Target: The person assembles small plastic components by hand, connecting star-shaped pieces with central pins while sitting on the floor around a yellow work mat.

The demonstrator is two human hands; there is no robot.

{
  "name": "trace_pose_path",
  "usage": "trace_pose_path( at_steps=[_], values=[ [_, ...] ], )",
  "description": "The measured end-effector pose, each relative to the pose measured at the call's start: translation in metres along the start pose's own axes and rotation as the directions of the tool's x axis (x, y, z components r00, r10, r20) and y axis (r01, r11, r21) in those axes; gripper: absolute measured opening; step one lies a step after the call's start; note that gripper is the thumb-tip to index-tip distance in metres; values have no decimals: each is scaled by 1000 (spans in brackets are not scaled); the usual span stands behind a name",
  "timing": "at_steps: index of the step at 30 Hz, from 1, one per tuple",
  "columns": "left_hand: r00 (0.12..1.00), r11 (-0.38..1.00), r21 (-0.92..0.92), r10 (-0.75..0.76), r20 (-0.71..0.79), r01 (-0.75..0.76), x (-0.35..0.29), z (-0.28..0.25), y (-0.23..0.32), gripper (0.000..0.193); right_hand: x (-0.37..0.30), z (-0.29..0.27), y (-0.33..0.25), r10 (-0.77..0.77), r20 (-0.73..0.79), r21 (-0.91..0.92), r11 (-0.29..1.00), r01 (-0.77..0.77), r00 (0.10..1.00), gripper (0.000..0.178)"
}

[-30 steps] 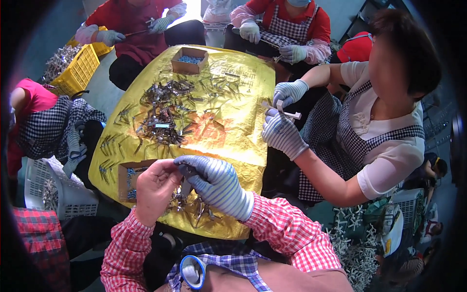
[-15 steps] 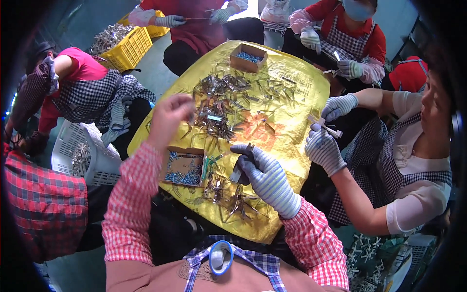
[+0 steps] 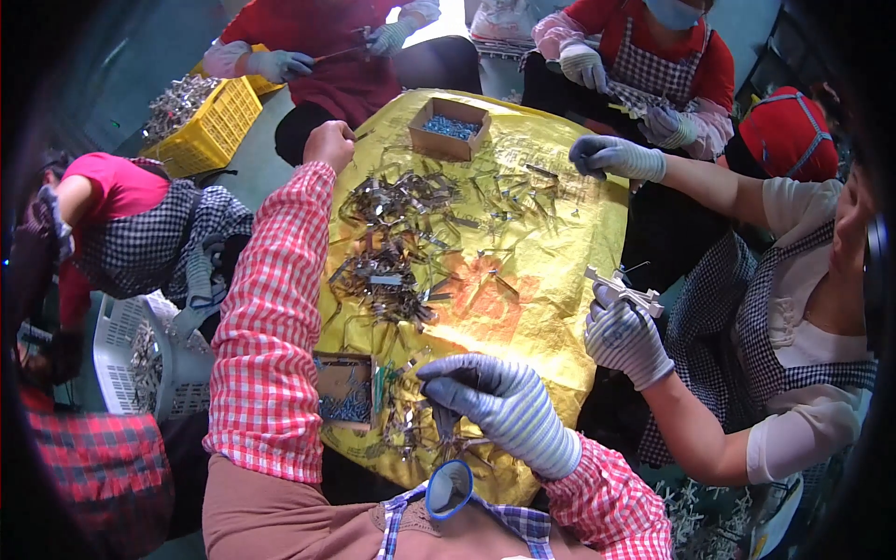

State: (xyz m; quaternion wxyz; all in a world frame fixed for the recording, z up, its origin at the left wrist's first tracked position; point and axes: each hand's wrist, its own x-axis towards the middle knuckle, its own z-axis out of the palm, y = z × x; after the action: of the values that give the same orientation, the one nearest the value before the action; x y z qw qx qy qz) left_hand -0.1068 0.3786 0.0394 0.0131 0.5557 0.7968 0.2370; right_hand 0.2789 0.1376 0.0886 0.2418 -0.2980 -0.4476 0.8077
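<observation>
My left hand (image 3: 331,146) is bare and stretched out to the far left edge of a yellow sheet (image 3: 551,308). Its fingers are closed, and whatever they may hold is hidden. Close to my body, my right hand (image 3: 504,411), in a striped grey-white glove, pinches a small dark metal piece (image 3: 445,422) between thumb and fingers. Below that piece lie loose thin metal parts (image 3: 401,425). Under my left sleeve, partly covered, stands a cardboard box (image 3: 350,362) of small bluish screws. A heap of dark metal strips (image 3: 387,271) lies on the sheet's left half.
Another open cardboard box (image 3: 453,143) of blue screws stands at the far end. Several co-workers sit around the sheet; a gloved hand (image 3: 630,345) at the right holds a white part. A white basket (image 3: 112,359) and yellow crates (image 3: 224,126) stand at the left.
My left hand has reached forward, from above the metal heap to the sheet's far left edge. My right hand has come lower, nearer my body, still with the dark piece. The whole view has shifted.
</observation>
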Motion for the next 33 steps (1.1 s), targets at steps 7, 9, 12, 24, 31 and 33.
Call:
trace_pose_path(
  at_steps=[7, 9, 12, 24, 31, 33],
  values=[
    [997, 978, 197, 73, -9, -69, 36, 55, -2, 15, 5, -12, -4, 3, -4, -80, 997, -3, 1000, 24],
    [997, 984, 177, -15, 74, 2, 35, 64, -7, 17, 2, -12, -2, 16, -5, -39, 999, -17, 1000, 23],
    [992, 988, 154, 0, 129, -20, 29, 67, -12, 21, -4, -11, -2, 60, 15, -32, 998, -60, 998, 23],
    [937, 783, -622, 200, 284, 21, -168, -92, 28, 19, -8, -15, -1, -105, -25, 8, 994, 105, 994, 26],
    [883, 906, -398, 61, 466, 147, -333, -112, -19, 19, -3, -9, 19, -83, 17, -18, 996, 83, 996, 24],
    [906, 971, -236, 58, 420, 48, -350, -104, -15, 16, -3, -7, 23, -74, 15, -36, 997, 75, 997, 23]
  ],
)
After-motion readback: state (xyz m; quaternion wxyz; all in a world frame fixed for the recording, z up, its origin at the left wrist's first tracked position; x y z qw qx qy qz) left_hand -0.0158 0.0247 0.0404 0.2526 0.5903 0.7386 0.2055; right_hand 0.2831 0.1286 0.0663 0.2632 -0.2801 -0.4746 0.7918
